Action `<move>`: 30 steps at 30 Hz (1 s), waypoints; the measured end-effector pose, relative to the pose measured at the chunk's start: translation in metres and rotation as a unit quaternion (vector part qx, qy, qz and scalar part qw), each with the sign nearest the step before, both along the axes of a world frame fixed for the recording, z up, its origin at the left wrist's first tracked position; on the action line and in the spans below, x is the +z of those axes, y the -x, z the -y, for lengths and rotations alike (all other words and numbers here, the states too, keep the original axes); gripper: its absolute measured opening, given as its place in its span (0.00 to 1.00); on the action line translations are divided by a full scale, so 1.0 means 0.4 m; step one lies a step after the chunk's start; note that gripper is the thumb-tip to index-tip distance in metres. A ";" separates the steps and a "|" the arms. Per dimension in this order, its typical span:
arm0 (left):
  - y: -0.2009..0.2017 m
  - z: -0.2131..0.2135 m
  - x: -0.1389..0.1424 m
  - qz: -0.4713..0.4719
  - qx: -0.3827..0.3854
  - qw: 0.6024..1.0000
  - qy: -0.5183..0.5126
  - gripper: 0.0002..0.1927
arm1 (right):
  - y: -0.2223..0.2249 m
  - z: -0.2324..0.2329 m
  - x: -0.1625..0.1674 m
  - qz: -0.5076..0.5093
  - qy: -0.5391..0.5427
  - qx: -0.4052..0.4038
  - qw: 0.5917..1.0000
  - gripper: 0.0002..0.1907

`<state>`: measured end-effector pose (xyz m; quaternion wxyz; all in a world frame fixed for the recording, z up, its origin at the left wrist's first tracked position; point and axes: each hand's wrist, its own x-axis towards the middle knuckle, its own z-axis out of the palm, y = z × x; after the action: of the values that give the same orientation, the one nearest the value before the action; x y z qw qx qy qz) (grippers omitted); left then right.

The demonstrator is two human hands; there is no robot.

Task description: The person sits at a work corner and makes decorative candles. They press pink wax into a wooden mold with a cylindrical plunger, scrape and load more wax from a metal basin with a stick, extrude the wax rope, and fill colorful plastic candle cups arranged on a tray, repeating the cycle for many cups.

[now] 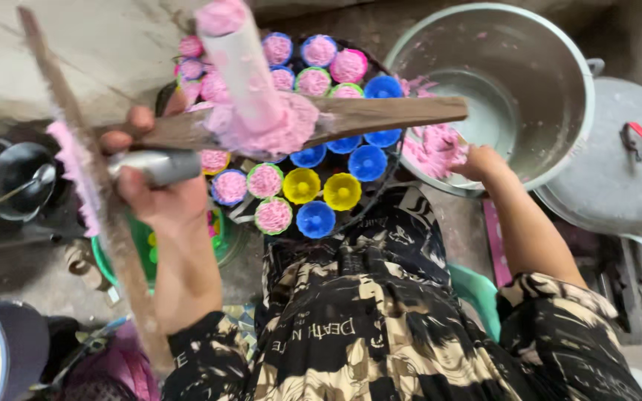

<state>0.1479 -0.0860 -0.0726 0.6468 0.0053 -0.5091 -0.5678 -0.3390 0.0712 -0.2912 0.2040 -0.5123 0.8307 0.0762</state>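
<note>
Left hand [159, 194] is raised close to the camera, forearm bent up from the elbow, fingers curled shut round a short grey metal tube handle [159, 166]; thumb and knuckles show just above it. Over that hand lies a flat brown wooden slat [380, 115] running out to the right, w/ a white plastic cylinder smeared in pink batter [243, 63] standing on it and a lump of the same pink batter [276, 126] heaped at its base. A second long thin wooden stick [76, 171], pink-coated on one edge, slants down past the left wrist.

Right arm stretches fwd, elbow low, wrist bent over the rim of a big round silver metal basin [529, 96]. Right hand [481, 162] is inside it, in a mass of pink dough [432, 148]; fingers buried, so can't tell if open or closed.

Btwn the hands, just below the slat: a round dark tray [388, 178] of small fluted cups, blue, yellow, green, purple [315, 219], many already filled pink, some blue and yellow ones empty.

Right of the right hand: a grey metal pot lid w/ red knob [618, 171]. Left of the left hand: a small black pot w/ spoon [16, 178]
</note>
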 end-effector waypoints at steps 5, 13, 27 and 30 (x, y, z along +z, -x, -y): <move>0.072 -0.018 0.049 0.070 0.051 0.996 0.002 0.16 | 0.080 -0.085 -0.106 -0.041 0.064 0.010 0.997 0.16; 0.171 0.005 0.021 0.121 -0.007 0.992 -0.023 0.14 | 0.127 -0.086 -0.007 0.104 -0.039 -0.090 0.990 0.14; 0.194 -0.026 0.007 0.146 -0.018 0.988 -0.046 0.14 | 0.010 0.101 -0.207 0.354 0.025 -0.191 0.915 0.31; 0.179 -0.036 0.006 0.150 -0.024 0.987 -0.053 0.14 | -0.002 0.096 -0.184 0.386 0.057 -0.241 0.889 0.35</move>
<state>0.0762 -0.0714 -0.0702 0.5484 0.1127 -0.5696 -0.6018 -0.3384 0.0327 -0.3649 0.4911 -0.2965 0.7872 -0.2265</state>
